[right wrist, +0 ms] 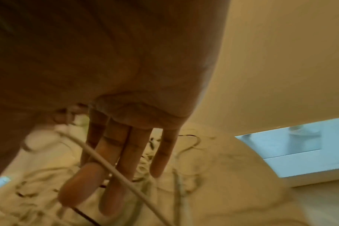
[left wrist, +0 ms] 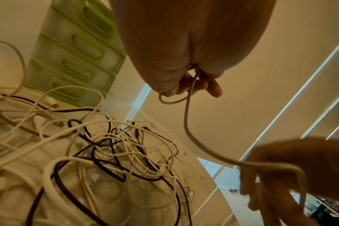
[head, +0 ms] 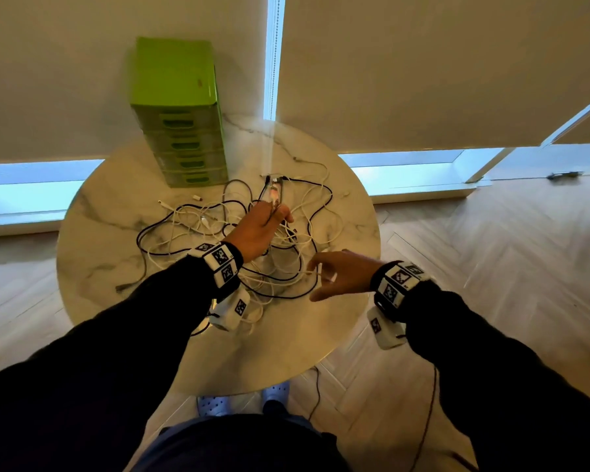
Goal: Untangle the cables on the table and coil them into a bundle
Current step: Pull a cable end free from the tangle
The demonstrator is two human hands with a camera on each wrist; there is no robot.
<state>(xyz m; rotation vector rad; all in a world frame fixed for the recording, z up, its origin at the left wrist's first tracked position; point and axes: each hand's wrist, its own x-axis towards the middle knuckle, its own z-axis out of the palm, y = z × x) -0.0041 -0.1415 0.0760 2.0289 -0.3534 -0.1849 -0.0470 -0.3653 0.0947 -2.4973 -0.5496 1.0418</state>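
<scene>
A tangle of white and black cables (head: 198, 229) (left wrist: 116, 152) lies spread over the middle of the round marble table (head: 109, 212). My left hand (head: 266, 226) (left wrist: 192, 85) is raised above the far part of the heap, its fingers curled round a white cable (left wrist: 186, 122) (head: 312, 272). That cable sags down and to the right, then crosses the straight fingers of my right hand (head: 324, 275) (left wrist: 271, 175) (right wrist: 116, 160) near the table's right side. The right wrist view is blurred; the cable (right wrist: 137, 194) runs diagonally across the fingers.
A green drawer unit (head: 178, 114) (left wrist: 77, 45) stands at the back left of the table, close to the heap. Lowered blinds (head: 423, 63) hang behind the table. Thin dark cords (head: 430, 403) trail to the wooden floor at my right.
</scene>
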